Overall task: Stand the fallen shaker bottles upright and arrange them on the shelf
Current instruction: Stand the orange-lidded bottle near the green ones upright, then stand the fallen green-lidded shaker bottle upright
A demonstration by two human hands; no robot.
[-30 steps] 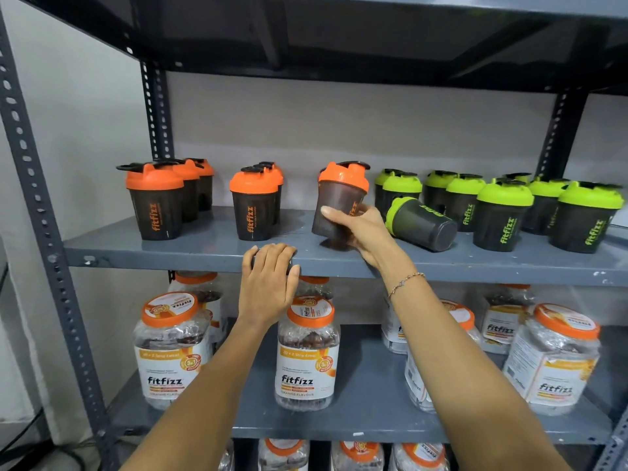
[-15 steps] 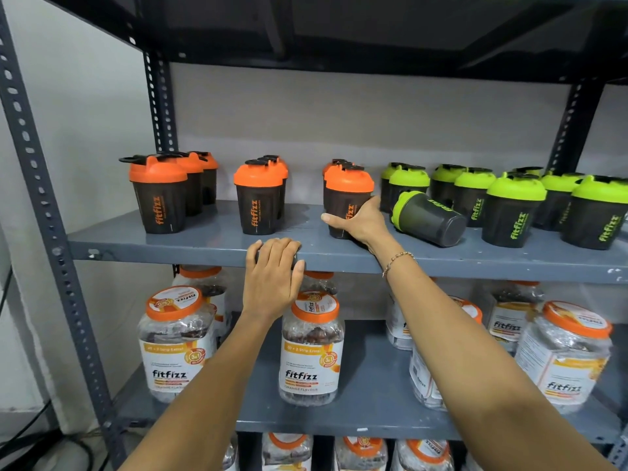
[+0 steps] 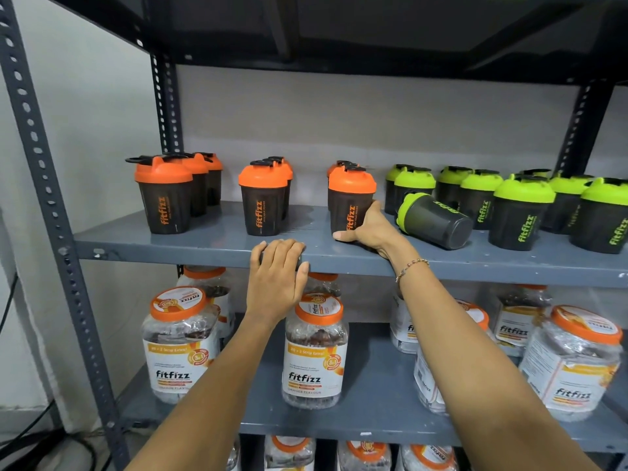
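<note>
Both arms reach up — left hand (image 3: 277, 278) lies flat, right hand (image 3: 372, 229) cupped in a loose grip.

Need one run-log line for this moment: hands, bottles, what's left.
right hand: gripping upright orange-lid shaker | left hand: resting on shelf edge | green-lid shaker: on its side | remaining: stand it up

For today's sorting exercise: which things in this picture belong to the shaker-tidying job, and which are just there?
Part of the job:
- fallen green-lidded shaker
- orange-lidded shaker under the right hand
- upright green shakers
- shaker shelf

Just there:
- Fitfizz jars below
- left hand, resting on the shelf edge
</note>
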